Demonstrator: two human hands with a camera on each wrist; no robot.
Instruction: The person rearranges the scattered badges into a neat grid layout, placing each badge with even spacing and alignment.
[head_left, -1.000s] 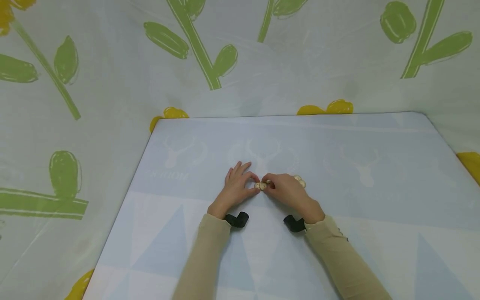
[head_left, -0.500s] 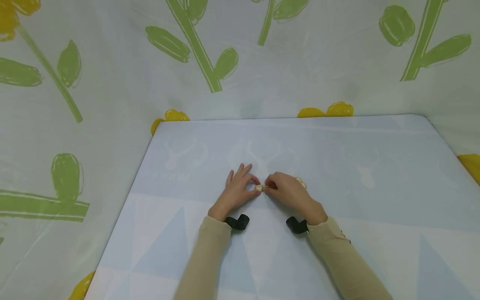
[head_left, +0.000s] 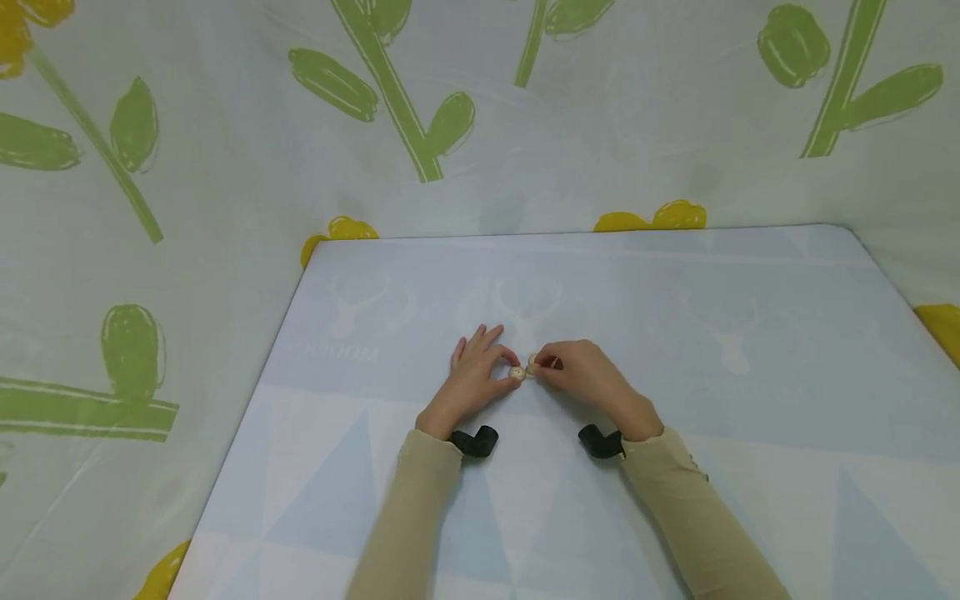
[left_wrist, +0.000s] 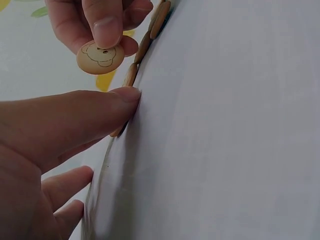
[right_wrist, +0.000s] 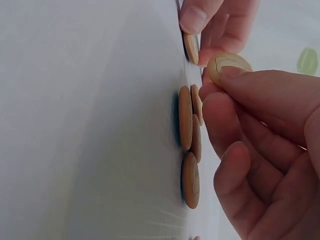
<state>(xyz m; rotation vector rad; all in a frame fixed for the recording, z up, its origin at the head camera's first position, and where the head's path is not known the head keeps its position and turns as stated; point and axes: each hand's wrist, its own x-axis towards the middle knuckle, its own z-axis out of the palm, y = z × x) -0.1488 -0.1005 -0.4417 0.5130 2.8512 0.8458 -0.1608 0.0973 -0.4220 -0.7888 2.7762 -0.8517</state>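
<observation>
In the head view my left hand (head_left: 468,379) rests at the middle of the table, thumb and index finger pinching a round wooden button (head_left: 517,373) low at the surface. Its other fingers are spread. Just to the right, my right hand (head_left: 588,379) holds a second wooden button (head_left: 532,360) between thumb and index finger. The left wrist view shows this raised button (left_wrist: 100,57) tilted, with two holes and a line-drawn animal face. Below my right fingers, several more buttons (right_wrist: 185,117) lie close together on the table in the right wrist view, some overlapping.
A pale blue and white patterned cloth (head_left: 420,500) covers the table, whose far edge (head_left: 487,236) meets a floral-printed curtain (head_left: 247,125). Black wrist mounts (head_left: 475,441) sit at both sleeves.
My right hand has shifted slightly right, and a button now shows at its fingertips. The buttons seen beyond its knuckles earlier are hidden in the head view. My left hand stays put.
</observation>
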